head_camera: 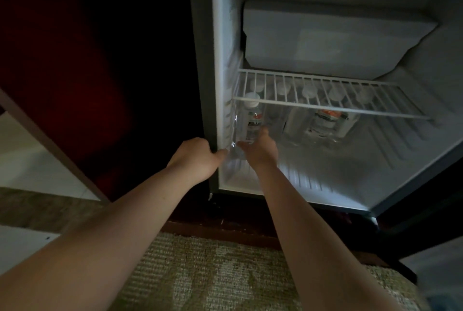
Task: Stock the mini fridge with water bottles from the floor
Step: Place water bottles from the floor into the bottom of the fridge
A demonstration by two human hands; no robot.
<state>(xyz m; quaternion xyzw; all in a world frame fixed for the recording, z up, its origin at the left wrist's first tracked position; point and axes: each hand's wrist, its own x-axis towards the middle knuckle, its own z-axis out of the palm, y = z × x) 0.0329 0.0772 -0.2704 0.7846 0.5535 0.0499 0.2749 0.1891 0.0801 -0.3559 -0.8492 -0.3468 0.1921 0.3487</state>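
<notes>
Mini fridge (325, 35) open, wire shelf (325, 100) across middle, bottles (328, 120) packed under it. Our left hand (198, 158) clamped on fridge's left edge. Our right hand (260, 150) wrapped round water bottle (253, 120), upright at front left under shelf.

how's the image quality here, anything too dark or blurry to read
Head view: the left third beside the mini fridge is nearly black; the fridge interior is dim and grey. The bottle labels behind the wire shelf are soft, unreadable. The bottle at the right hand is clear plastic, its outline hard to trace. Wide-angle bending stretches both forearms; the left hand rests at the fridge edge.
</notes>
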